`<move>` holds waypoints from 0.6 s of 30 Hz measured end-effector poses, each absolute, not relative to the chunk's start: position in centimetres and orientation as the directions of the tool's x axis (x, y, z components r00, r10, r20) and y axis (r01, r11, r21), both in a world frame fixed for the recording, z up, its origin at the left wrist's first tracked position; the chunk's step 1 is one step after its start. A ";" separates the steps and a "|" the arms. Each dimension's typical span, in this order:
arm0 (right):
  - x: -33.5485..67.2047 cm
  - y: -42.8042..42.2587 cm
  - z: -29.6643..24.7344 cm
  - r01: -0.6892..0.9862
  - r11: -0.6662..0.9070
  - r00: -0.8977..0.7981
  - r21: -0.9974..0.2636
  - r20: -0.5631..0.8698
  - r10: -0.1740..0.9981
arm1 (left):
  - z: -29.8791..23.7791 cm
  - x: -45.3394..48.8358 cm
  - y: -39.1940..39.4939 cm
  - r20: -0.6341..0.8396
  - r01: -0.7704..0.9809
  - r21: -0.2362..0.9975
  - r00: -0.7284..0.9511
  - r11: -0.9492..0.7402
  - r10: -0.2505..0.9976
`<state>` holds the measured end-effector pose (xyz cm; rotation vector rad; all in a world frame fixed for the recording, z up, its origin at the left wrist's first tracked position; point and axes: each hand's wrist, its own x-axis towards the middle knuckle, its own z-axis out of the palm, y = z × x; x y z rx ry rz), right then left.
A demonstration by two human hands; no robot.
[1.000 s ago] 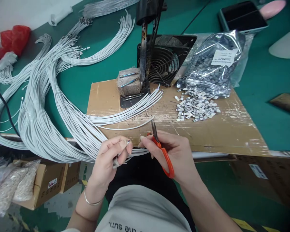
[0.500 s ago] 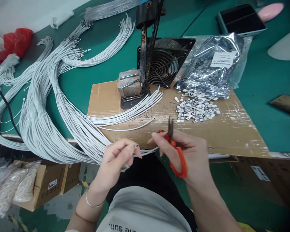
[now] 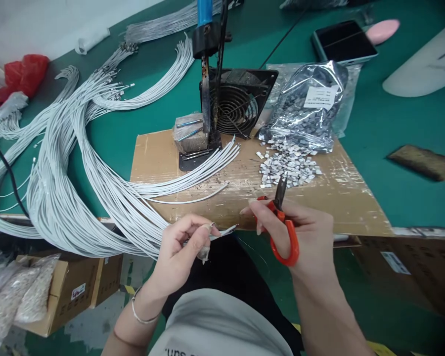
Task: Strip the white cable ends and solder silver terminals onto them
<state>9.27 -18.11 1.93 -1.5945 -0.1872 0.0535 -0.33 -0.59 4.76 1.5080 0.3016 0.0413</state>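
My left hand (image 3: 185,249) is closed in a pinch on the end of a white cable (image 3: 228,231), whose tip sticks out to the right past my fingers. A small pale scrap (image 3: 203,254) also shows under my fingers; its kind is unclear. In my right hand (image 3: 311,237) is a pair of scissors (image 3: 291,242) with orange handles, the dark blades pointing up and away from me. The blades are apart from the cable. A large bundle of white cables (image 3: 107,198) curves in from the left and passes behind my left hand.
A soldering iron (image 3: 205,94) stands over a sponge block (image 3: 191,133) on cardboard (image 3: 348,202). Behind it is a black fan (image 3: 241,106). Small white-grey pieces (image 3: 289,165) lie before a silvery bag (image 3: 300,111). A phone (image 3: 344,42) sits at the back right.
My right hand with the scissors has moved right, away from my left hand. The cable tip now shows between the hands. The view has shifted slightly to the right.
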 end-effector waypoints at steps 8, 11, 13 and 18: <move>9.4 -18.1 1.7 0.130 -0.054 0.977 -0.990 0.118 0.179 | 4.5 -0.4 -0.5 -0.153 0.145 0.988 0.960 0.051 0.233; 9.4 -18.1 1.7 0.108 -0.066 0.980 -0.992 0.095 0.173 | 4.3 -0.5 -0.4 -0.132 0.125 0.991 0.963 0.042 0.233; 9.4 -18.2 1.6 0.111 -0.068 0.978 -0.991 0.097 0.183 | 4.3 -0.5 -0.4 -0.113 0.105 0.993 0.966 0.046 0.233; 9.5 -18.2 1.5 0.115 -0.080 0.976 -0.990 0.098 0.195 | 4.4 -0.3 -0.5 -0.076 0.073 0.997 0.970 0.020 0.233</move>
